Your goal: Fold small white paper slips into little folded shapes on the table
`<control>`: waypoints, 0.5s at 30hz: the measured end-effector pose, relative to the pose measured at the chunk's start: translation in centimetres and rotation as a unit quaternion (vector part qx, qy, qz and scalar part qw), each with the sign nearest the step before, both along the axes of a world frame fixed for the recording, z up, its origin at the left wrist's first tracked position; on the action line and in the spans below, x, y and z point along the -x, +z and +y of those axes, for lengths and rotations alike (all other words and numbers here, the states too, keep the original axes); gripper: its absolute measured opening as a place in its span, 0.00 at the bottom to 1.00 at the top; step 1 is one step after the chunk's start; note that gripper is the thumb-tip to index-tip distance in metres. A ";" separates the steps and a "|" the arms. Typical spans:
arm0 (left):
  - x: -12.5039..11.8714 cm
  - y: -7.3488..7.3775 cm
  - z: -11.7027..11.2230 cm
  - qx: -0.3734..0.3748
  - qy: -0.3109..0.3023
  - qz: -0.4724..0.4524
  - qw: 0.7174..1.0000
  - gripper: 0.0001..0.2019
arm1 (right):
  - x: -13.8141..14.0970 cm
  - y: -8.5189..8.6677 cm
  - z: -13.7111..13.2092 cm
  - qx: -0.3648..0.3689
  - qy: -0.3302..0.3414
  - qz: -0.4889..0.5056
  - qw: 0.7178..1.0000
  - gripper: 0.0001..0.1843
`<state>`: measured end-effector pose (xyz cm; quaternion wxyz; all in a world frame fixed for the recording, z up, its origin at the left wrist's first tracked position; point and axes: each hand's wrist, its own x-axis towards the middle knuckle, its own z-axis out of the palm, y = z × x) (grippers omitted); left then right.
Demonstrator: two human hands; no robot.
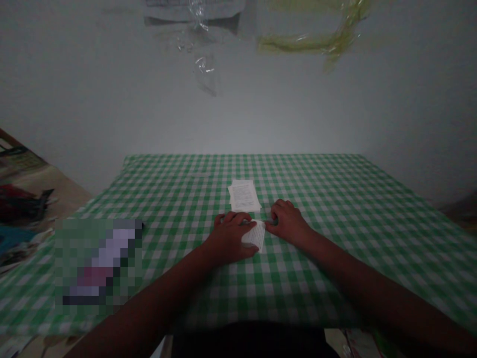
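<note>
A small sheet of paper [257, 235] with lines of writing or print lies on the checked tablecloth in front of me. My left hand [231, 236] rests over its left part, thumb on the near edge and fingers across the far edge, holding it. At the sheet's far right corner is my right hand [286, 221], its fingers curled and its thumb tip against the paper. A grey patch between that thumb and the forefinger is too dark to make out. Just beyond both hands sits a small stack of printed papers [245, 195], slightly fanned.
A green and white checked tablecloth [328, 184] covers the table, which stands against a pale wall [238, 119] bearing bits of tape. A blurred-out flat item [104, 261] lies at the left. Mixed belongings [22, 204] are beyond the table's left edge.
</note>
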<state>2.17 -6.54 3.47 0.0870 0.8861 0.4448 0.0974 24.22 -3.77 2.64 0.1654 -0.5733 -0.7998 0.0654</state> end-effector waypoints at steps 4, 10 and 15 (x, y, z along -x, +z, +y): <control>0.0 -0.1 0.0 0.001 0.004 0.001 1.000 0.32 | 0.8 0.3 -2.4 0.022 0.066 -0.013 0.998 0.12; 0.0 0.0 0.0 0.001 0.001 0.003 1.000 0.31 | 1.1 0.2 -2.4 0.034 0.061 -0.022 0.997 0.13; 0.0 0.0 0.0 0.001 0.001 0.007 1.000 0.32 | 0.2 0.2 0.8 0.040 -0.021 -0.028 0.999 0.13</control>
